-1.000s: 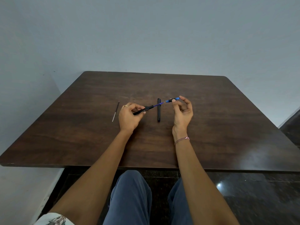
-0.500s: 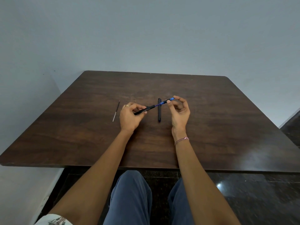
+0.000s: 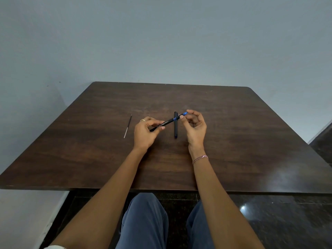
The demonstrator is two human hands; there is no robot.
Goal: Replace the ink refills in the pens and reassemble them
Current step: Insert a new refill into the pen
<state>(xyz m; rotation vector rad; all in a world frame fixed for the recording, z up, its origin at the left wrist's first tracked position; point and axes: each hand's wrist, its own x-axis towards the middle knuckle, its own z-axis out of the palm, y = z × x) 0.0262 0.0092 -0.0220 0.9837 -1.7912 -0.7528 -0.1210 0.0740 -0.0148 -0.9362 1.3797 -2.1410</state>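
Closing in over the last second, the right hand (image 3: 195, 128) is carrying the blue tip section (image 3: 185, 113) toward the black barrel (image 3: 164, 123), so the long stretch of refill that was showing between them is now shrinking to a short blue length just past the barrel's mouth. The left hand (image 3: 145, 133) is barely shifting.

The left grip is wrapping around the rear half of the barrel, thumb underneath and fingers curling over it, probably steadying it as a fixed sleeve. The right grip is pinching the tip section between thumb and fingertip, with the other fingers curling loosely clear; this is likely leaving room to push and then twist the piece home.

The pen being assembled is hanging above the table (image 3: 251, 141), near its middle. Its long axis is running diagonally, from low at the left hand to higher and farther at the right hand, with the writing end pointing right and away from the person.

A second pen (image 3: 175, 131) is lying flat on the table beneath it, its axis running near to far, so the two are crossing in this view. A loose refill (image 3: 127, 127) is lying well apart to the left, also pointing roughly away, seemingly waiting its turn or already discarded.
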